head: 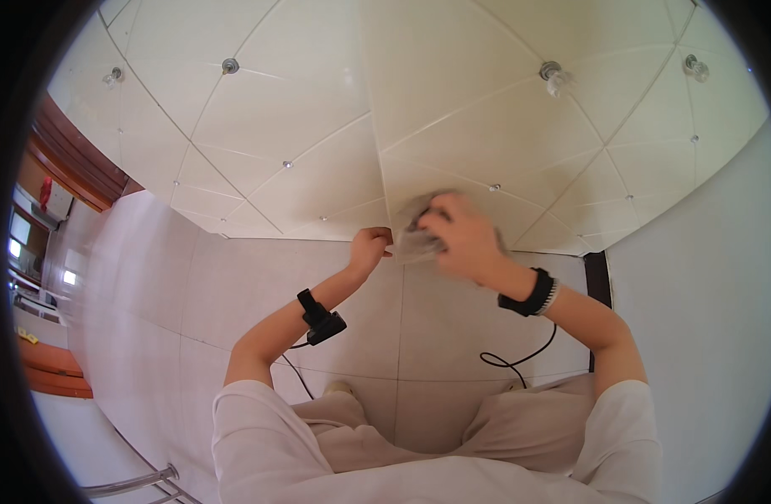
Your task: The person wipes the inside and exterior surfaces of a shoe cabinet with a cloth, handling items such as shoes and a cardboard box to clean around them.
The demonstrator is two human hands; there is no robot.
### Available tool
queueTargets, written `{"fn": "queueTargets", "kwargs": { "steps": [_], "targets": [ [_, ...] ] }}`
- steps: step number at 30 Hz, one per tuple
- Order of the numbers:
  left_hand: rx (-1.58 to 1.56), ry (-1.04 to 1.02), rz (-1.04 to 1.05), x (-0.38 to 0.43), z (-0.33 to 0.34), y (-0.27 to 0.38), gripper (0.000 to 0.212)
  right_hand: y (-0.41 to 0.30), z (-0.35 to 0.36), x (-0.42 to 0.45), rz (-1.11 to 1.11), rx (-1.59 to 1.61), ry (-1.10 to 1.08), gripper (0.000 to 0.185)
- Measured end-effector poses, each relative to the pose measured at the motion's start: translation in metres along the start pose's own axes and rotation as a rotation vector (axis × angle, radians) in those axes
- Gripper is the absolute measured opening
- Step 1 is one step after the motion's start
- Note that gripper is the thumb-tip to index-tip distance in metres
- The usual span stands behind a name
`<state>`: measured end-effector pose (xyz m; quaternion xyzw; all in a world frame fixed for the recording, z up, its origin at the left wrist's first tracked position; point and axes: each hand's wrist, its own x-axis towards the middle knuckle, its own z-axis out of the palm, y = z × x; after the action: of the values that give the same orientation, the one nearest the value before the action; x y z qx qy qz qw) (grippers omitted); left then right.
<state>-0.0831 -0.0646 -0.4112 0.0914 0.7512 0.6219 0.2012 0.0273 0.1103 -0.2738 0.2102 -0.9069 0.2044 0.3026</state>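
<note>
Cream cabinet doors [448, 120] with diagonal grooves and small shiny studs stand before me. My right hand [464, 236], blurred, is closed on a greyish cloth [420, 230] against the lower part of the right door, near the seam between two doors. Part of the cloth is hidden by the fingers. My left hand [371, 247] is at the bottom of that seam, its fingertips curled at the door edge. Crystal-like knobs [557, 80] on metal bases are fixed higher on the doors; one metal base [230, 66] at the left shows no crystal part.
Pale floor tiles [335, 296] lie below the doors. A white wall [688, 302] rises at the right, beside a dark strip [597, 271]. Black cables [518, 362] hang near both forearms. A metal rail [133, 480] stands at the lower left.
</note>
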Motion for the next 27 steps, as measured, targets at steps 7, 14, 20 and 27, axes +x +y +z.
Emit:
{"fn": "queueTargets", "kwargs": {
  "steps": [7, 14, 20, 27],
  "targets": [
    [0.097, 0.004, 0.031, -0.009, 0.001, 0.011, 0.028, 0.002, -0.085, 0.073, -0.003, -0.273, 0.700, 0.042],
    [0.158, 0.059, 0.063, -0.007, -0.001, 0.006, 0.027, -0.028, -0.001, 0.071, -0.325, -0.421, 0.243, 0.012],
    [0.172, 0.056, 0.238, 0.017, -0.002, -0.016, 0.025, -0.009, 0.061, 0.027, -0.417, -0.245, -0.016, 0.015],
    [-0.037, -0.068, 0.030, 0.003, 0.001, -0.002, 0.027, 0.020, -0.030, 0.032, -0.219, -0.177, 0.336, 0.027]
  ]
}}
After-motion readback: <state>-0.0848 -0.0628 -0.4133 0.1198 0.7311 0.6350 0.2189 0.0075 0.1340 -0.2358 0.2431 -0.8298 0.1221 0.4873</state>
